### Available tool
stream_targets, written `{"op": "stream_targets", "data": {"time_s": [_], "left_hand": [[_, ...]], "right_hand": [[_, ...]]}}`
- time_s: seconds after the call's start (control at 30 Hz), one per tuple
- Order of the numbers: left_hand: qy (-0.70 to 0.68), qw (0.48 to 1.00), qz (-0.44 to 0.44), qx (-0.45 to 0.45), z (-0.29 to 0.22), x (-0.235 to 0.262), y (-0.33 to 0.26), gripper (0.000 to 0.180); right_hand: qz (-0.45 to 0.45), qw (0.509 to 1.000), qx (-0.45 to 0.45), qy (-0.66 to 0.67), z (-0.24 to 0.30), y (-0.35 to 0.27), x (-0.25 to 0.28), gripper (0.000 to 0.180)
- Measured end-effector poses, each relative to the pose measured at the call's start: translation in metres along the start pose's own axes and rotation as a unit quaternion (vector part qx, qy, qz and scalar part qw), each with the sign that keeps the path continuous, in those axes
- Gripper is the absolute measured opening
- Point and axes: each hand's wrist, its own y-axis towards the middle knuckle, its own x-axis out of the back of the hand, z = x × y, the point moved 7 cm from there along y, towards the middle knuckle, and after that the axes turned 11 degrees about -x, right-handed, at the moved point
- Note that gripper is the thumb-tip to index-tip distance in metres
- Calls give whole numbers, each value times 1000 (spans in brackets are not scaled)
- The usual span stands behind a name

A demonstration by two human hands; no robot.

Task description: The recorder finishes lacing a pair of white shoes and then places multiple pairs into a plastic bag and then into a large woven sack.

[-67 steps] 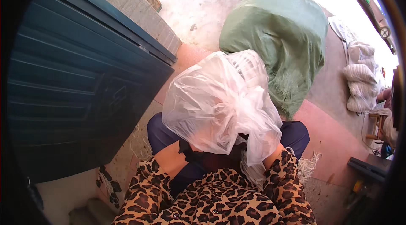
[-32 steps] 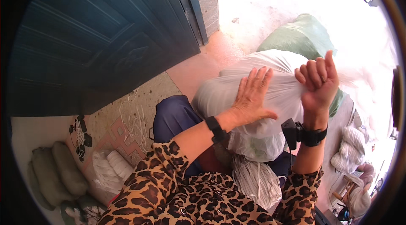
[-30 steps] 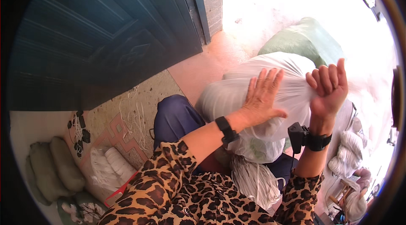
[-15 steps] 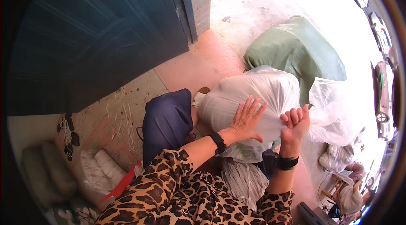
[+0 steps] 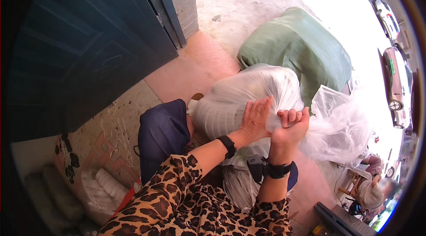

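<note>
presently, white plastic bag (image 5: 242,98) sits mid-scene, just beyond the person's lap, to the right of a navy-clad knee (image 5: 162,131) and on the near side of a green sack (image 5: 297,49). whether bag and sack touch: cannot tell.

right hand (image 5: 290,127): fingers curled closed round the bag's gathered neck; loose clear plastic (image 5: 341,129) spreads out to the right of the fist. left hand (image 5: 256,123): open, fingers straight and close together, laid against the bag just left of the fist; grips nothing that can be seen. its thumb is mostly lost behind the right hand.

hidden or unclear: bag contents show only as pale ribbed bulk through the film. the bag's lower near side lies behind the hands and forearms. a hank of pale strands (image 5: 239,187) at the lap is partly covered by the right forearm. the dark door (image 5: 66,58) is cut off at far left; grey-green rolls (image 5: 51,191), near left, are too dim to count surely. a seated person (image 5: 375,187) at right is small and blurred.

counts: one bag, one sack, two hands, two black wristbands (image 5: 228,146), one black box-like device (image 5: 256,167) by the right wrist, at least three cars (image 5: 395,80) at far right.
</note>
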Motion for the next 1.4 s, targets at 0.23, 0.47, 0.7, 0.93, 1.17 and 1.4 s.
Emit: {"op": "stream_targets", "data": {"time_s": [0.23, 0.47, 0.7, 0.93, 1.17, 1.4], "left_hand": [[176, 981, -63, -53, -12, 13, 26, 71], [38, 984, 108, -136, -10, -24, 25, 55], [-4, 987, 25, -159, -19, -19, 32, 33], [-95, 987, -58, -120, -13, -14, 40, 14], [5, 985, -79, -152, -17, -12, 44, 19], [55, 980, -9, -190, -26, -11, 48, 12]], "right_hand": [[19, 994, 110, -19, -7, -24, 16, 43], [-3, 997, 3, 78, -9, -8, 18, 37], [73, 996, 57, 17, -15, -22, 19, 38], [109, 992, 62, -26, 6, -25, 33, 23], [242, 555, 336, -722, -6, -79, 29, 41], [157, 354, 325, -863, 45, 11, 44, 32]]}}
